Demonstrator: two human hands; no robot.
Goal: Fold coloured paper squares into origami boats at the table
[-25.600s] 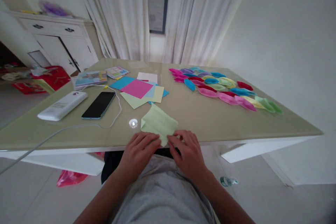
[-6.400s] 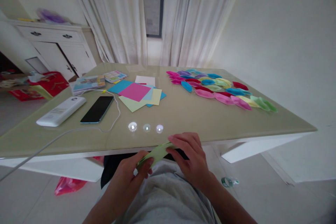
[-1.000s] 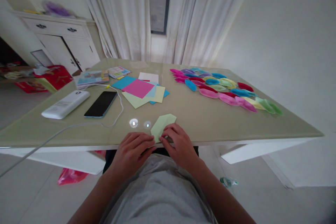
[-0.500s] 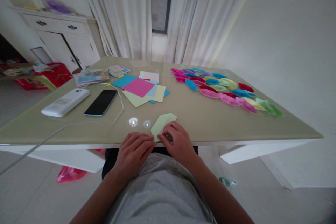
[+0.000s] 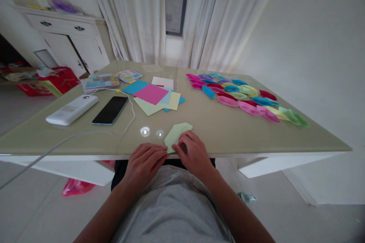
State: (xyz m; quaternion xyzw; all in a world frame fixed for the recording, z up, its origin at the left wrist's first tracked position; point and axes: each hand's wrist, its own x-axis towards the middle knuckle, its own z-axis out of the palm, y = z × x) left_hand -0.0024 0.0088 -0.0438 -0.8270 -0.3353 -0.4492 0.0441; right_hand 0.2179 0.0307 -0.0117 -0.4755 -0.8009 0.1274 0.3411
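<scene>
A folded piece of light green paper [image 5: 174, 133] lies at the near edge of the table, its outline angular with cut-off corners. My left hand [image 5: 146, 161] has its fingers pressed together, their tips on the paper's lower left corner. From the right, my right hand [image 5: 193, 152] is curled over the paper, thumb and index finger closed on its lower edge. The part of the paper under the right fingers is hidden.
Flat coloured paper sheets [image 5: 151, 93], a black phone [image 5: 110, 110], a white power bank [image 5: 72, 110] with a cable [image 5: 85, 133], and booklets [image 5: 102, 81] lie to the left. Rows of folded coloured paper pieces [image 5: 248, 107] spread over the right side.
The right thumb and fingers have shifted very slightly along the paper's lower edge. The left hand stays in place, and the view has tilted a little.
</scene>
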